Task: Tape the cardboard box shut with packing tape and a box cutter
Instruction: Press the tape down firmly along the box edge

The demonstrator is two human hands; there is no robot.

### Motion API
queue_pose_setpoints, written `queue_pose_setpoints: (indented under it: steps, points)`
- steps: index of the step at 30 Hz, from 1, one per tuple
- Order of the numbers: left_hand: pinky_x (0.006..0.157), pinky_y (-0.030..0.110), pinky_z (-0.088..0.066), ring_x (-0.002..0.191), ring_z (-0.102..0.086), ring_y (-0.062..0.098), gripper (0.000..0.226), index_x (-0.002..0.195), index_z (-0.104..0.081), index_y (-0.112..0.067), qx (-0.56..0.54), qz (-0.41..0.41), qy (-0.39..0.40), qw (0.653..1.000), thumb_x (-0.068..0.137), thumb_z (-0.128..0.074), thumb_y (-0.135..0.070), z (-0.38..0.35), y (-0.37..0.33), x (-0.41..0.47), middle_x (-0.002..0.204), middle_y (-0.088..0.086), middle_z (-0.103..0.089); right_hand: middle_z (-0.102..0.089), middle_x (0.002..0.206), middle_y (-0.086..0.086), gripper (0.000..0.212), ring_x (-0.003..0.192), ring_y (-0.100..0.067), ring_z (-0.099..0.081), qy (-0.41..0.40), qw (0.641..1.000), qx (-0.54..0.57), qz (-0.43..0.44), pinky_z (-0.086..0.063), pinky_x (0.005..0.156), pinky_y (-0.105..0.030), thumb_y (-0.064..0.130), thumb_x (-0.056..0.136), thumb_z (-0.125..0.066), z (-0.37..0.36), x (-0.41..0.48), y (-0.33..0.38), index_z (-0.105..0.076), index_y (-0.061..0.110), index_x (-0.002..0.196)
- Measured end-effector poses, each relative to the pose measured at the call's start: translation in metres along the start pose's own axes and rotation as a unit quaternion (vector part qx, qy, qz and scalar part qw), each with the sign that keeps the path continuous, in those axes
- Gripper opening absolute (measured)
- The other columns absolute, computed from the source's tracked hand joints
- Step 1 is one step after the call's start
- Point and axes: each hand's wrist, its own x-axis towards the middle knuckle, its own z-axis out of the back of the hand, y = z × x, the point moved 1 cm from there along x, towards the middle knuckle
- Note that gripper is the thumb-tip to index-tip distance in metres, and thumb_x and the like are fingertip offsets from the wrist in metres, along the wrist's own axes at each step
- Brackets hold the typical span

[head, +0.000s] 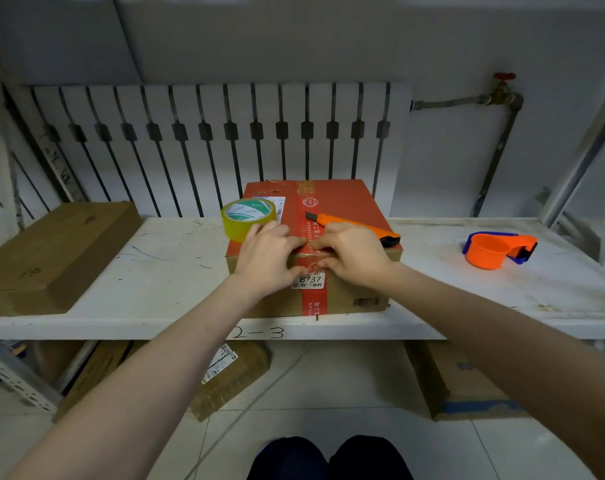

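A cardboard box (349,202) with a red top stands on the white shelf (155,271), its flaps closed under a red tape strip running front to back. A roll of clear yellowish packing tape (248,218) rests on the box's left top edge. An orange box cutter (353,225) lies on the box's right top. My left hand (269,254) and my right hand (353,254) press side by side on the box's near top edge, fingertips meeting over the tape strip. Neither hand holds a tool.
A flat brown carton (55,254) lies on the shelf's left end. An orange and blue tape dispenser (498,249) sits at the right. A white radiator (207,143) lines the wall behind. More cartons (231,379) stand on the floor under the shelf.
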Motion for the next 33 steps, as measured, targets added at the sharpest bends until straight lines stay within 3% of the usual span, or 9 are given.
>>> queue_pose_setpoints:
  steps: [3,7,10,13,16,19,23,30,33]
  points:
    - [0.102,0.036,-0.030,0.111,-0.047,0.019,0.059,0.128,-0.056,-0.026,0.005,0.011,-0.009,1.000,0.078,-0.058,-0.058,0.000,-0.004,0.001,0.111,-0.002,-0.060,-0.065,0.111,0.003,0.034,0.102,-0.018,-0.060,0.041,0.999,0.019,-0.012,-0.052,0.083,-0.036,0.036,0.084,-0.065,0.011,0.005,-0.006,-0.065,0.024,0.115]
    - [0.102,0.036,-0.030,0.111,-0.046,0.019,0.048,0.122,-0.061,-0.025,-0.010,0.029,-0.019,0.999,0.081,-0.059,-0.050,-0.001,-0.006,0.004,0.110,-0.002,-0.059,-0.061,0.108,0.000,0.039,0.103,-0.018,-0.056,0.007,0.999,0.005,-0.044,-0.051,0.080,-0.036,0.046,0.082,-0.064,-0.001,-0.002,-0.004,-0.067,0.019,0.110]
    - [0.100,0.037,-0.031,0.110,-0.045,0.020,0.044,0.120,-0.063,-0.025,-0.025,0.048,-0.020,0.998,0.081,-0.060,-0.046,-0.002,-0.009,0.006,0.109,-0.002,-0.058,-0.062,0.102,0.003,0.033,0.101,-0.017,-0.056,-0.018,0.999,-0.004,-0.047,-0.051,0.075,-0.034,0.045,0.083,-0.062,-0.006,0.001,-0.005,-0.070,0.020,0.103]
    - [0.098,0.037,-0.033,0.110,-0.044,0.020,0.042,0.120,-0.063,-0.024,-0.027,0.054,-0.015,0.998,0.083,-0.059,-0.044,-0.003,-0.011,0.005,0.110,-0.002,-0.057,-0.061,0.097,0.004,0.028,0.096,-0.016,-0.055,0.002,1.000,0.006,-0.030,-0.046,0.069,-0.030,0.042,0.084,-0.063,-0.002,0.005,-0.006,-0.071,0.020,0.099]
    - [0.097,0.038,-0.034,0.110,-0.044,0.020,0.043,0.123,-0.061,-0.025,-0.028,0.052,-0.004,0.998,0.085,-0.055,-0.044,-0.001,-0.010,0.005,0.110,-0.002,-0.056,-0.062,0.097,0.005,0.023,0.093,-0.016,-0.058,0.026,0.998,0.045,-0.032,-0.051,0.072,-0.033,0.036,0.087,-0.059,0.005,0.007,-0.009,-0.071,0.020,0.099]
    - [0.095,0.038,-0.035,0.111,-0.044,0.021,0.043,0.124,-0.060,-0.026,-0.029,0.049,0.005,0.998,0.085,-0.056,-0.045,0.001,-0.009,0.006,0.110,-0.001,-0.056,-0.061,0.101,0.005,0.035,0.092,-0.014,-0.057,0.046,0.998,0.035,-0.028,-0.052,0.076,-0.033,0.047,0.079,-0.065,0.007,0.007,-0.010,-0.066,0.021,0.102]
    - [0.093,0.035,-0.037,0.112,-0.046,0.020,0.038,0.120,-0.058,-0.022,-0.034,0.052,-0.023,0.998,0.086,-0.057,-0.040,-0.003,-0.013,0.000,0.114,0.000,-0.058,-0.057,0.118,0.002,0.043,0.111,-0.018,-0.052,0.018,1.000,-0.008,-0.020,-0.050,0.085,-0.035,0.047,0.083,-0.062,-0.002,0.004,-0.007,-0.061,0.020,0.116]
    - [0.094,0.034,-0.037,0.113,-0.048,0.019,0.044,0.129,-0.047,-0.026,-0.034,0.039,-0.055,0.997,0.088,-0.054,-0.039,-0.009,-0.012,-0.005,0.119,-0.002,-0.056,-0.056,0.122,0.000,0.045,0.110,-0.020,-0.050,0.006,0.994,-0.108,0.034,-0.049,0.070,-0.033,0.043,0.092,-0.048,-0.008,-0.006,-0.003,-0.052,0.019,0.130]
    - [0.094,0.034,-0.036,0.111,-0.049,0.019,0.040,0.125,-0.054,-0.027,-0.017,0.035,-0.050,0.998,0.089,-0.052,-0.041,-0.008,-0.010,-0.005,0.116,-0.002,-0.058,-0.053,0.125,0.000,0.045,0.113,-0.020,-0.048,0.046,0.990,-0.120,0.050,-0.050,0.077,-0.034,0.043,0.093,-0.047,0.001,0.002,-0.001,-0.051,0.016,0.129]
